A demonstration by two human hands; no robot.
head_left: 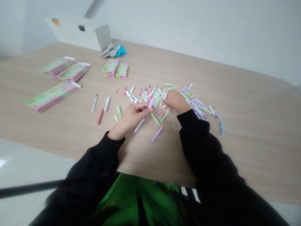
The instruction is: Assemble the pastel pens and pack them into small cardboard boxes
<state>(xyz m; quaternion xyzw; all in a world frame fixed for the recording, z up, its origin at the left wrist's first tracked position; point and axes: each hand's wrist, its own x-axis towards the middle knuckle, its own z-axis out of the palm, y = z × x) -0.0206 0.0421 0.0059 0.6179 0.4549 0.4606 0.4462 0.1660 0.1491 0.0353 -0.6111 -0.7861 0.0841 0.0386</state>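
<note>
My left hand [133, 116] pinches a purple pen cap [150, 103] between thumb and fingers, above the near side of a scattered heap of pen parts [157, 102]. The heap mixes white, green, purple and coral pieces. My right hand [176, 102] is at the middle of the heap with its fingers curled down. White sticks lie by its fingertips, but what it grips, if anything, is hidden. Below the hands lies a separate purple pen piece [157, 134]. Near my left hand are a coral piece [100, 116] and a white marker piece [107, 104].
Several pink-and-green boxes lie at the left, the nearest one [54, 97] long and flat. Two smaller boxes [110, 68] stand behind the heap. Farther back are grey and blue gloves [114, 50] and a white box [80, 36] along the wall.
</note>
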